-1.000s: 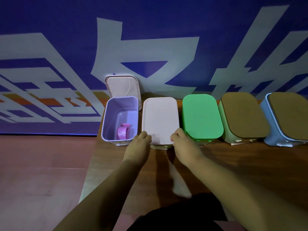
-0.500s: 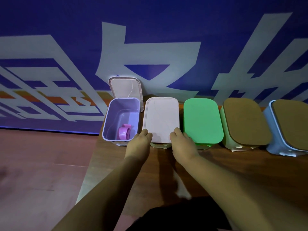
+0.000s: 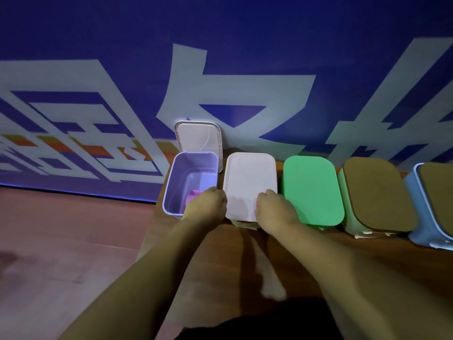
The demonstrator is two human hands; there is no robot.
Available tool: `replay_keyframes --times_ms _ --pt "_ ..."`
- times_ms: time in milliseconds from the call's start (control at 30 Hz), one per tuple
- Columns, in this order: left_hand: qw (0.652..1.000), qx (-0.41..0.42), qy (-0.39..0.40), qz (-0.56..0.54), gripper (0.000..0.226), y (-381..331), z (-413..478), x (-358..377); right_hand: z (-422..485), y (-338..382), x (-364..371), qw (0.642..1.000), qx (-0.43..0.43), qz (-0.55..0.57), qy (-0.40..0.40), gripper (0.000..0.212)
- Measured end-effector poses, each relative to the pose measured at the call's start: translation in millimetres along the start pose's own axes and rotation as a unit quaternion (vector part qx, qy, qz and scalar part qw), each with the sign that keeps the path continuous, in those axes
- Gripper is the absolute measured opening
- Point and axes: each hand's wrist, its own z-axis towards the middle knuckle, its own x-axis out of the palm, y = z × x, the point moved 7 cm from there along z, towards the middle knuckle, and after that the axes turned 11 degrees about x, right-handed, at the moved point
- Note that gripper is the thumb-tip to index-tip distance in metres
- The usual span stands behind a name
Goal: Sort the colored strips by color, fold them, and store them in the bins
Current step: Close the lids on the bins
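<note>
- At the left of the row, your lavender bin [image 3: 171, 192] stands open on the wooden table [image 3: 367, 261], its long axis running from the near edge up toward the wall, and its pale lid [image 3: 198, 138] is tipped upright behind it.
- Inside that bin, low at the near end, lies a pink strip [image 3: 192, 194]; your knuckles cover most of it, so you cannot tell which way it points.
- Your left hand [image 3: 207, 204] sits at the near left corner of the white-lidded bin [image 3: 250, 182], fingers curled onto its side; whether they truly clamp it is hidden.
- Your right hand [image 3: 274, 209] mirrors it at the near right corner, fingers bent over the lid's edge, grip likewise not clear.
- That bin's lid lies closed and flat, long axis toward the wall.
- Right of it stands a green-lidded bin [image 3: 311, 187], then a pale green bin [image 3: 348, 217] with a brown lid, then a blue bin [image 3: 416, 217] at the frame's right edge, all closed.
- Across the upper frame, the blue wall [image 3: 98, 33] carries large pale characters, cut off and not readable.
</note>
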Motion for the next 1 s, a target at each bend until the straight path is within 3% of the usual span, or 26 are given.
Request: replay_keyframes --times_ms 167,500,667,800,1000 --pt "1.000 0.017 0.009 -0.016 0.023 50 33 -24 27 33 -14 1.000 0.023 0.006 -0.016 0.027" --pt "0.987 -0.004 -0.118 -0.105 0.033 160 106 -108 112 135 -71 0.987 0.034 0.145 -0.066 0.020" --pt "0.984 0.022 -0.145 -0.098 0.041 178 138 -134 149 169 -93 0.975 0.038 0.193 -0.103 0.045" --pt "0.986 0.029 -0.129 -0.102 0.047 183 145 -132 162 179 -87 0.977 0.047 0.193 -0.083 0.057" --pt "0.982 0.047 -0.146 -0.106 0.045 190 143 -122 162 176 -82 0.981 0.061 0.142 -0.116 0.054"
